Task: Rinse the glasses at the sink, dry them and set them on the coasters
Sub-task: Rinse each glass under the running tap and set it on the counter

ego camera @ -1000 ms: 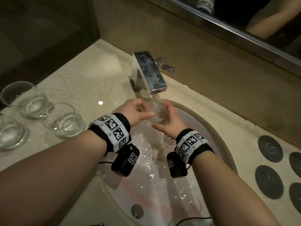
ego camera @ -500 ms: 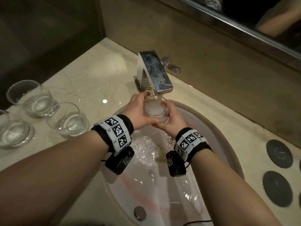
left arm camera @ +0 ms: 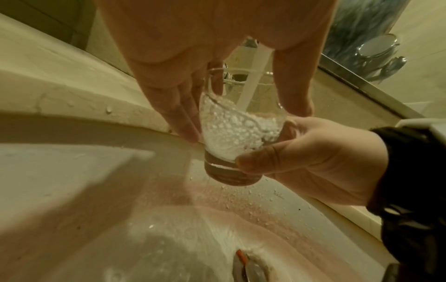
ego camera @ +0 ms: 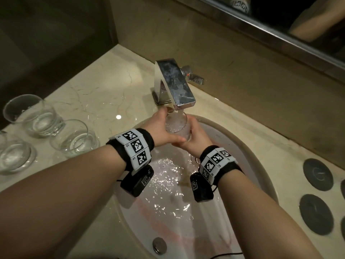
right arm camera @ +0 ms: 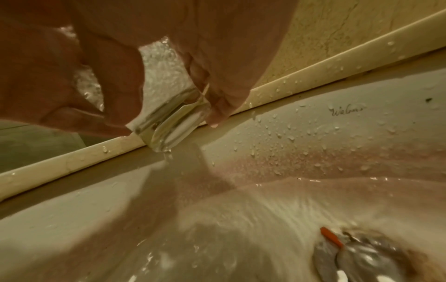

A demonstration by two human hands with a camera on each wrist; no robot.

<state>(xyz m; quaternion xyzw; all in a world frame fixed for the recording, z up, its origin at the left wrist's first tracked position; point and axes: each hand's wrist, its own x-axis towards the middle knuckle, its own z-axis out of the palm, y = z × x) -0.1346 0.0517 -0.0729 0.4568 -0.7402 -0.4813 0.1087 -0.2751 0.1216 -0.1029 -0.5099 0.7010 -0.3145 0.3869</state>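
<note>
A cream marble surface holds an oval white basin with water running over its bottom toward a metal drain plug. A square chrome tap stands at the basin's back edge, pouring a stream of water. Three clear short tumblers stand grouped on the surface to the left of the basin. Four dark round coasters lie on the surface to the right. Over the basin, directly under the spout, both hands hold one small clear glass, upright and filling with bubbling white water. The left hand has its fingers and thumb wrapped around the glass's side. The right hand clasps the opposite side near the base, fingers curled around it.
</note>
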